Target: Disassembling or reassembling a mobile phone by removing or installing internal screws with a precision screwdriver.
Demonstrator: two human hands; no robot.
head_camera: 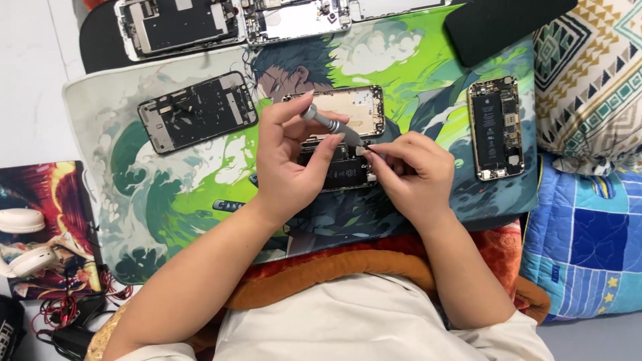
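I'm over the opened smartphone with its gold inner plate and black battery [341, 137], lying mid-mat on the green illustrated work mat [167, 194]. It looks light, stiff and fragile; I'd hold it by the frame edges, off the internals. My left hand [289, 160] is curled narrowly around a slim grey metal screwdriver [331, 125], tip angled down at the phone's right edge. My right hand [411, 174] pinches closed at that tip, resting on the phone. Left lies a dark stripped phone chassis [198, 111]; right, another open phone [495, 127]; near left, white headphones [23, 241].

Bright, even light; soft shadows; sharp focus.
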